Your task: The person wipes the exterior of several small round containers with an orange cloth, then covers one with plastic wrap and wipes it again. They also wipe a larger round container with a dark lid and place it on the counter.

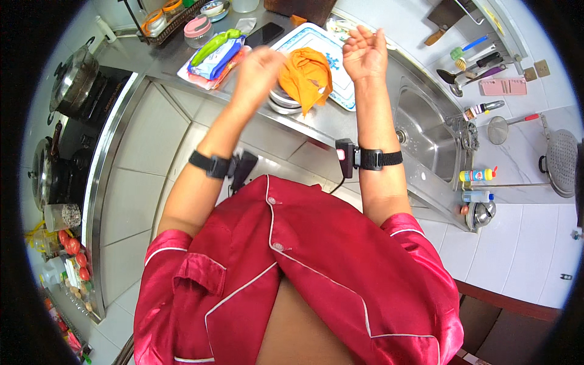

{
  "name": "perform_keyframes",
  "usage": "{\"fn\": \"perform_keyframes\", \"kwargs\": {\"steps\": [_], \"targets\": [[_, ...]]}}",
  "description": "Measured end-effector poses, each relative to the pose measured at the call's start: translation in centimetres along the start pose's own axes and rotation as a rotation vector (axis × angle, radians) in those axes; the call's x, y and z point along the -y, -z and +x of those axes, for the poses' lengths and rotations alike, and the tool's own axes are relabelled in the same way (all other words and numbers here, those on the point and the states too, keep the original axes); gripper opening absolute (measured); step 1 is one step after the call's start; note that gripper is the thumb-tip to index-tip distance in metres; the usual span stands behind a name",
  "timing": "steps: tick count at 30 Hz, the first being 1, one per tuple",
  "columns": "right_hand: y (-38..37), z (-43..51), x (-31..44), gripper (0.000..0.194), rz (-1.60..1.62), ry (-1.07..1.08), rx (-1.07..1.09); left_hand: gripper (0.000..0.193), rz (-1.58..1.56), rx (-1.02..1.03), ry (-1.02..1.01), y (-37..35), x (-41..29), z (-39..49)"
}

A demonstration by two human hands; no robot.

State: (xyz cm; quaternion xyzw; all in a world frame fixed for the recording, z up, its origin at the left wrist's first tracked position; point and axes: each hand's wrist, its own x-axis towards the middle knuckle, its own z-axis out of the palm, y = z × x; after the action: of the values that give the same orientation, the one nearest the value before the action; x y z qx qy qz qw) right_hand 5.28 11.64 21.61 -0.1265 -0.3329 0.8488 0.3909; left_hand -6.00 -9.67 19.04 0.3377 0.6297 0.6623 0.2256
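An orange cloth [306,75] lies bunched on top of round metal bowls or pans [285,102] at the counter's front edge, partly over a white tray with a blue pattern [342,68]. Just left of the cloth is my left hand [262,68], blurred, its fingers bent towards the cloth; whether it touches it is not clear. To the right, above the tray, my right hand [366,52] is raised palm up with loosely curled fingers and nothing in it. A long green pepper [214,45] rests on a blue-and-white packet [218,64] left of my left hand.
A dark phone [264,35] and a glass jar with a pink lid [198,32] stand behind the pepper. The steel sink [426,132] is at right. Pots [73,82] sit on the hob at left. Ladles [456,86] and a cleaver [445,20] hang on the wall.
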Motion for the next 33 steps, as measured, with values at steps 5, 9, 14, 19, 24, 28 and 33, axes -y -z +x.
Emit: {"fn": "perform_keyframes", "kwargs": {"steps": [5,9,14,19,24,28,33], "targets": [[2.1,2.2,1.7,0.044,0.109,0.15,-0.216,0.044,-0.182,0.782,0.568,-6.8,0.3,-5.7],[2.0,3.1,2.1,0.041,0.131,0.173,-0.312,0.043,-0.407,0.817,0.539,-10.5,1.5,-7.1],[3.5,2.3,-0.5,0.019,-1.228,0.772,-0.146,0.036,-0.451,0.74,0.579,-12.7,1.9,-6.7],[6.3,-0.6,-2.4,0.019,-1.971,1.081,0.606,0.031,-0.415,0.664,0.678,-13.7,1.4,-7.5],[8.0,0.4,-2.5,0.022,-1.961,1.172,0.525,0.026,-0.462,0.497,0.66,-14.1,1.2,-7.7],[7.7,3.5,-2.5,0.019,-1.01,0.621,-0.33,0.021,-0.528,0.395,0.555,-13.9,0.8,-7.4],[7.6,7.6,-0.6,0.03,0.411,-0.082,-0.571,0.022,-0.498,0.383,0.457,-13.3,-0.2,-6.9]]}}
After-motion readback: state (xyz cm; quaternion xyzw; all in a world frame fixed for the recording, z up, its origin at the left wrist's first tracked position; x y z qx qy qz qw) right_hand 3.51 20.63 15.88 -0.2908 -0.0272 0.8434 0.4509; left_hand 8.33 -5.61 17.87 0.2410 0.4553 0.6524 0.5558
